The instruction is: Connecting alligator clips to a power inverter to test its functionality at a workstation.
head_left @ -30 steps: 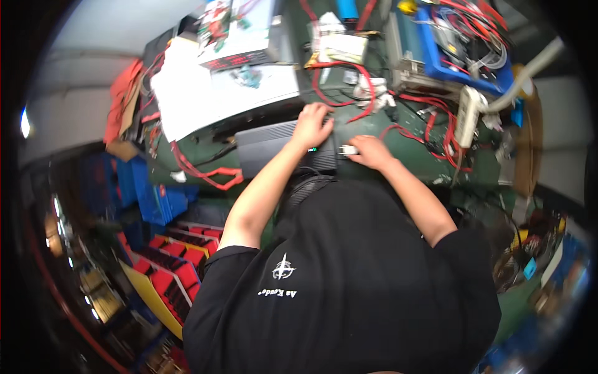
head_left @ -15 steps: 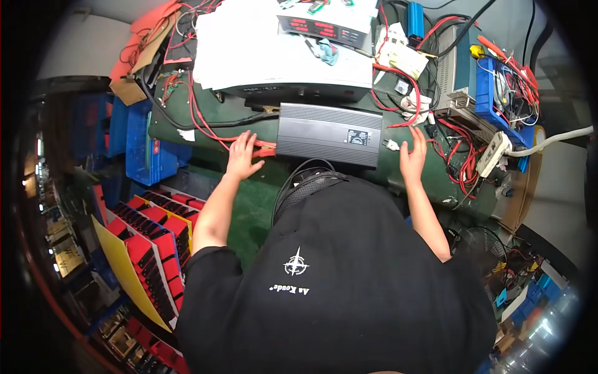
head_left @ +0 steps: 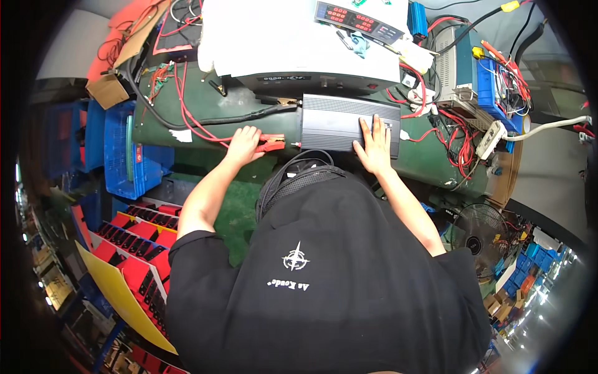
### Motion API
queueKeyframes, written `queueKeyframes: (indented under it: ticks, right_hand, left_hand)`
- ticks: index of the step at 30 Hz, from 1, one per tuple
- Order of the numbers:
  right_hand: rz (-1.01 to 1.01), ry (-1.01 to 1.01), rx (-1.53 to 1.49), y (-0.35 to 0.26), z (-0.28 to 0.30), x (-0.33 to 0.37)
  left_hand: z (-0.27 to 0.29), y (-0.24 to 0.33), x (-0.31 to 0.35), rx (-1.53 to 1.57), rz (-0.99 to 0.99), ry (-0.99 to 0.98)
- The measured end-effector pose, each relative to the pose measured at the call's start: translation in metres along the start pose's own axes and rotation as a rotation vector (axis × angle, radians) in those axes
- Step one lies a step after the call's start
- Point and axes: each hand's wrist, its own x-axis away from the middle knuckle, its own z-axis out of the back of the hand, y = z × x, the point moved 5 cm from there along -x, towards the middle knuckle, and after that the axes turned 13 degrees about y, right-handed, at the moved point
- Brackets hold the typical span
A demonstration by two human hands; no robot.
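Observation:
A black ribbed metal box, like a power inverter [head_left: 330, 121], lies on the green bench. My left hand [head_left: 242, 149] is closed on a red battery clamp [head_left: 272, 143], whose jaws point at the box's left end with a small gap between. A red-ringed terminal [head_left: 296, 144] shows at that end. Above it, a black cable's clamp [head_left: 283, 101] reaches the box's upper left corner. My right hand [head_left: 375, 148] lies on the box's right part, fingers spread, palm down. A white plug [head_left: 405, 134] on a red wire is at the box's right end.
Behind the box stands a black instrument [head_left: 305, 82] topped with white sheeting and a red-digit meter [head_left: 358, 22]. Red cables [head_left: 461, 156], a white power strip [head_left: 492, 140] and a blue bin [head_left: 495, 93] crowd the right. Blue crates [head_left: 134, 165] stand left, red-and-black racks [head_left: 137, 249] below.
The red clamp has come away from the box's left end in my left hand. My right hand has moved from beside the white plug onto the box's top. The view has shifted.

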Motion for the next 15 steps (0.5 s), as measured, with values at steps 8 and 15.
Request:
queueKeyframes:
  ticks: [8,15]
  right_hand:
    - [-0.005,0.077,0.028,-0.004,0.002,0.001]
    - [-0.026,0.071,0.014,-0.013,0.006,-0.009]
  left_hand:
    - [0.007,0.010,-0.024,0.114,0.059,0.254]
    - [0.000,-0.017,-0.073,0.130,0.140,0.401]
